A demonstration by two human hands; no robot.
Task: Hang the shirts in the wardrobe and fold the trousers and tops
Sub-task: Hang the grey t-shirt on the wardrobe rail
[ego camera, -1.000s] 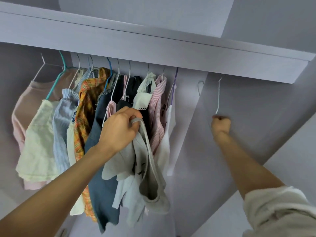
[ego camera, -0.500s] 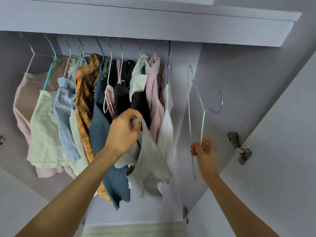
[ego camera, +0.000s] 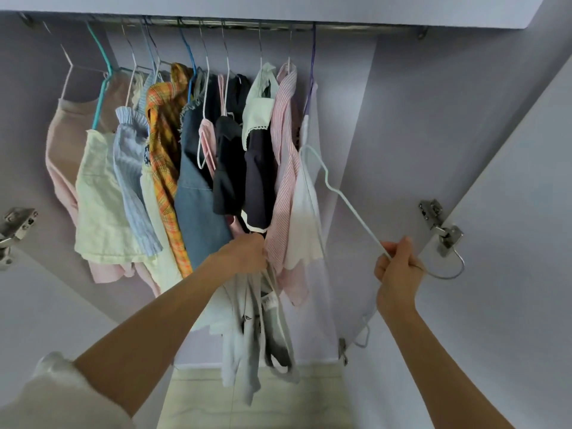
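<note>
My left hand (ego camera: 244,253) grips a pale grey top (ego camera: 257,329) by its upper edge; the garment dangles limp below my fist, in front of the hanging clothes. My right hand (ego camera: 397,267) is closed around a white wire hanger (ego camera: 346,201) near its neck. The hanger is off the rail, its hook (ego camera: 448,272) curving out to the right of my fist and its frame slanting up-left toward the clothes. Several garments hang along the metal rail (ego camera: 356,26): pink, cream, blue-striped, orange plaid (ego camera: 164,150), denim, black, and a pink-striped shirt (ego camera: 286,181).
The rail's right stretch holds no hangers. An open wardrobe door (ego camera: 510,212) stands at the right with a metal hinge (ego camera: 442,230); another hinge (ego camera: 15,224) sits at the left edge. Beige floor tiles (ego camera: 294,397) show below.
My right hand has pulled the white hanger down off the rail and tilted it sideways. My left hand has dropped lower with the grey top. The camera now looks lower.
</note>
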